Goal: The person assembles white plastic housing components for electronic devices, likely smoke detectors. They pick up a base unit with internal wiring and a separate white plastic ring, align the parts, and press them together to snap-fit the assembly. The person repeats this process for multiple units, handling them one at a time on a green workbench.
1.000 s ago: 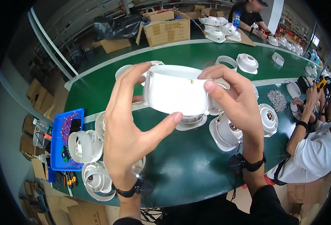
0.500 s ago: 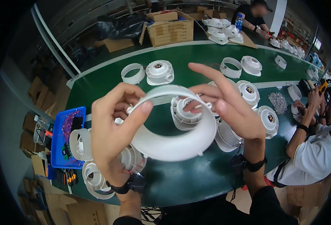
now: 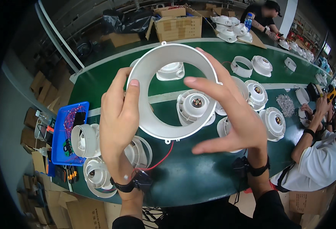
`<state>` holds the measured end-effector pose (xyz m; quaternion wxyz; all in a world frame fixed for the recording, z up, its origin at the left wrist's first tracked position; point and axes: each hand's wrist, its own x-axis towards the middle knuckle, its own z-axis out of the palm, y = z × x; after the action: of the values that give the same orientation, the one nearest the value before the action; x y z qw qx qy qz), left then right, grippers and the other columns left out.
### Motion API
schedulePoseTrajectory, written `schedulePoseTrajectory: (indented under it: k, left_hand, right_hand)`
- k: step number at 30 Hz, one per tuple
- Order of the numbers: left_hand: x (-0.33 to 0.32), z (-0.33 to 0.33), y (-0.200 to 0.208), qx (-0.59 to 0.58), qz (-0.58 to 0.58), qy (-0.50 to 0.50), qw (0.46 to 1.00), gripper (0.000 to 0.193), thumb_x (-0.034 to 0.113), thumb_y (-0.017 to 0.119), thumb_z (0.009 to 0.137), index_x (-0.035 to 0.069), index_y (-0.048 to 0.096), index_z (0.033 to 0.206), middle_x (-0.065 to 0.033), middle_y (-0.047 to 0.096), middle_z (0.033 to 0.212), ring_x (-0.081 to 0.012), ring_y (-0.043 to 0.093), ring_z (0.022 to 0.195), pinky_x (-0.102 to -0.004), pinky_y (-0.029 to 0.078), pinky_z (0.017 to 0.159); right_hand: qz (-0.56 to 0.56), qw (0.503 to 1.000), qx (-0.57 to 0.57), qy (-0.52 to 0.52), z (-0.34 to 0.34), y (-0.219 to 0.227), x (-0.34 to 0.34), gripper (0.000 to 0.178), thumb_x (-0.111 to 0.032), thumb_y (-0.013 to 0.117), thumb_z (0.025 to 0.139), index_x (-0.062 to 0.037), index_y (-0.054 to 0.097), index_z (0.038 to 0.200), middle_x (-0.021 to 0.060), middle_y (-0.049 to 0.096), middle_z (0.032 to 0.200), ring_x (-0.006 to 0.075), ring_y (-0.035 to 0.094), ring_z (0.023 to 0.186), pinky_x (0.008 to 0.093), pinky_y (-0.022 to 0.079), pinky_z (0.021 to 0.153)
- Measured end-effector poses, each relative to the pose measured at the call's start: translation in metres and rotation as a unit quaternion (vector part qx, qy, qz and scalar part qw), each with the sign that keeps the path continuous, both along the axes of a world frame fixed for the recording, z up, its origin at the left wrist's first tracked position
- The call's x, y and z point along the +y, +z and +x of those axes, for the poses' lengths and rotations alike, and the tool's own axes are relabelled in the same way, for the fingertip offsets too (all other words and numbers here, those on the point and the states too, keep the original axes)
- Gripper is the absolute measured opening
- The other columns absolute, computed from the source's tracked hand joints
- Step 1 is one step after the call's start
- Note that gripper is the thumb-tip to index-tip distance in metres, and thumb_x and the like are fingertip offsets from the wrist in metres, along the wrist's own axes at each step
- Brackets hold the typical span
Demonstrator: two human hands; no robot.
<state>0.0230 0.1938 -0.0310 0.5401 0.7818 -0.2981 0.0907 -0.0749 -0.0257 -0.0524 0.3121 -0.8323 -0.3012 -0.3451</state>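
A white plastic ring (image 3: pixel 175 131) with small lugs on its rim is held up over the table, its round opening facing me. My left hand (image 3: pixel 118 110) grips the ring's left wall, thumb on the inner side and fingers behind. At the ring's right side is my right hand (image 3: pixel 236 110), its fingers spread and thumb stretched out, the upper fingers passing behind or along the rim. Through the opening a white round motor housing (image 3: pixel 194 103) shows on the table, partly covered by the ring. A red wire (image 3: pixel 164 160) runs below the ring toward my left wrist.
Several white housings (image 3: pixel 273 124) and rings (image 3: pixel 85 140) stand on the green table (image 3: pixel 183 175). A blue tray (image 3: pixel 57 152) with wires lies at left. Cardboard boxes (image 3: pixel 178 28) stand at the back. One co-worker (image 3: pixel 316 160) sits at right, another (image 3: pixel 265 19) at far right.
The ring has been raised and turned so its opening faces me squarely. My right hand's fingers have spread, while my left hand still holds the ring.
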Motion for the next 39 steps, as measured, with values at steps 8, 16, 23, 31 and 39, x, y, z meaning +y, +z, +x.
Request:
schedulePoseTrajectory:
  k: [8, 16, 23, 31, 39]
  left_hand:
    - [-0.003, -0.009, 0.009, 0.079, -0.008, -0.063, 0.995, 0.042, 0.034, 0.046, 0.105, -0.001, 0.059, 0.125, -0.0127, 0.063, 0.070, -0.0132, 0.055, 0.057, -0.0286, 0.043, 0.057]
    - [-0.005, -0.007, 0.007, 0.041, 0.060, -0.068, 0.995, 0.038, 0.037, 0.054, 0.102, 0.000, 0.063, 0.108, -0.0055, 0.054, 0.053, -0.0094, 0.048, 0.050, -0.0281, 0.036, 0.049]
    - [0.000, -0.004, 0.007, 0.016, 0.079, -0.057, 0.995, 0.038, 0.037, 0.057, 0.102, 0.000, 0.062, 0.105, -0.0056, 0.052, 0.051, -0.0087, 0.044, 0.048, -0.0293, 0.033, 0.048]
    - [-0.006, -0.009, 0.003, -0.049, 0.085, 0.004, 0.995, 0.042, 0.035, 0.061, 0.098, 0.000, 0.058, 0.121, -0.0131, 0.065, 0.073, -0.0172, 0.059, 0.062, -0.0330, 0.045, 0.057]
    - [-0.002, -0.015, 0.007, 0.026, 0.005, -0.075, 0.997, 0.049, 0.030, 0.066, 0.093, 0.000, 0.053, 0.130, -0.0207, 0.072, 0.096, -0.0268, 0.071, 0.077, -0.0361, 0.053, 0.067]
  right_hand:
    - [0.164, 0.984, 0.061, -0.041, 0.007, -0.008, -0.005, 0.053, -0.031, 0.087, 0.074, -0.0018, 0.059, 0.109, 0.0154, 0.064, 0.107, 0.0259, 0.061, 0.104, 0.0360, 0.046, 0.094]
    - [0.319, 0.917, 0.239, -0.035, 0.003, -0.003, -0.002, 0.040, -0.036, 0.071, 0.094, 0.0008, 0.058, 0.105, 0.0054, 0.061, 0.087, 0.0098, 0.055, 0.082, 0.0267, 0.046, 0.074]
    - [0.315, 0.919, 0.237, -0.023, 0.004, -0.001, 0.000, 0.039, -0.035, 0.070, 0.096, 0.0013, 0.059, 0.104, 0.0051, 0.061, 0.087, 0.0091, 0.054, 0.080, 0.0260, 0.046, 0.071]
    - [0.324, 0.911, 0.252, -0.033, 0.004, -0.005, -0.002, 0.038, -0.034, 0.071, 0.094, 0.0006, 0.058, 0.104, 0.0052, 0.061, 0.087, 0.0091, 0.056, 0.082, 0.0259, 0.046, 0.071]
    - [0.064, 0.996, 0.021, -0.059, 0.004, 0.002, -0.014, 0.040, -0.024, 0.092, 0.065, -0.0049, 0.067, 0.089, 0.0210, 0.061, 0.127, 0.0319, 0.064, 0.106, 0.0346, 0.052, 0.086]
